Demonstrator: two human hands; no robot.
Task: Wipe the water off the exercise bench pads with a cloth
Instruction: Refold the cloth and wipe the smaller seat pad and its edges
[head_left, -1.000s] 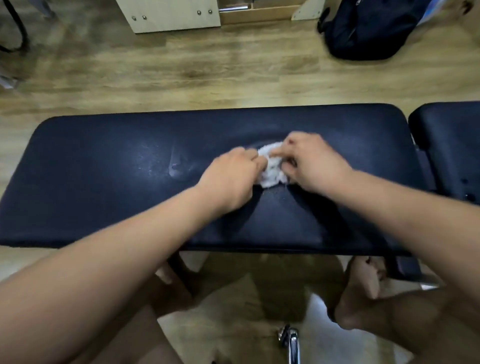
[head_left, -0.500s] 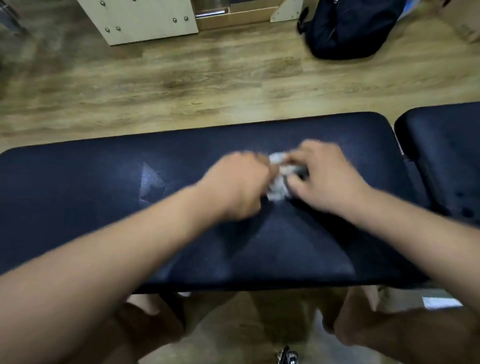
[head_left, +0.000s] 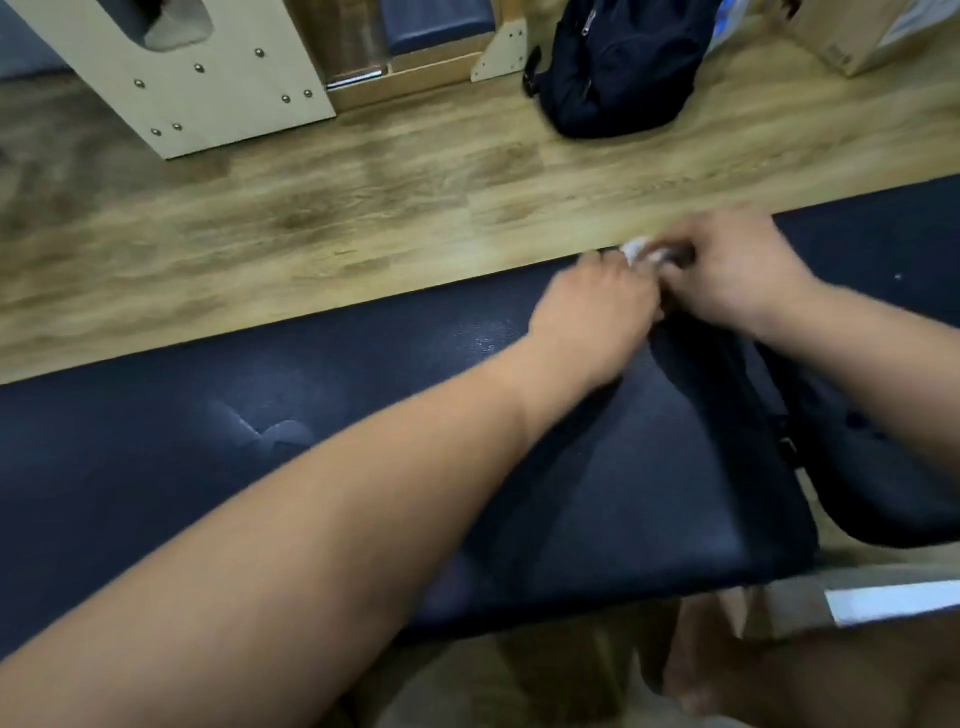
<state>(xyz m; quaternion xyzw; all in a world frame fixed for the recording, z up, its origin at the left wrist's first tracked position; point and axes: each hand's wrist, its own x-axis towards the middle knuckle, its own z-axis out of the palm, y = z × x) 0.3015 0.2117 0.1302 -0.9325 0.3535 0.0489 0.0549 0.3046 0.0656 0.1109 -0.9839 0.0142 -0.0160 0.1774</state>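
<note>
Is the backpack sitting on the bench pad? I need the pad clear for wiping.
No, the backpack lies on the wooden floor beyond the bench pad.

- A long dark navy padded exercise bench pad bears fine droplets near its far edge.
- A small crumpled white cloth apparently rests there, blurred.
- A wood-plank floor carries a dark backpack.

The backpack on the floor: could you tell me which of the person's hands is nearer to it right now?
Right. The right hand lies below the backpack, slightly to its right, at the bench pad's far edge; the left hand sits lower, farther off.
</note>
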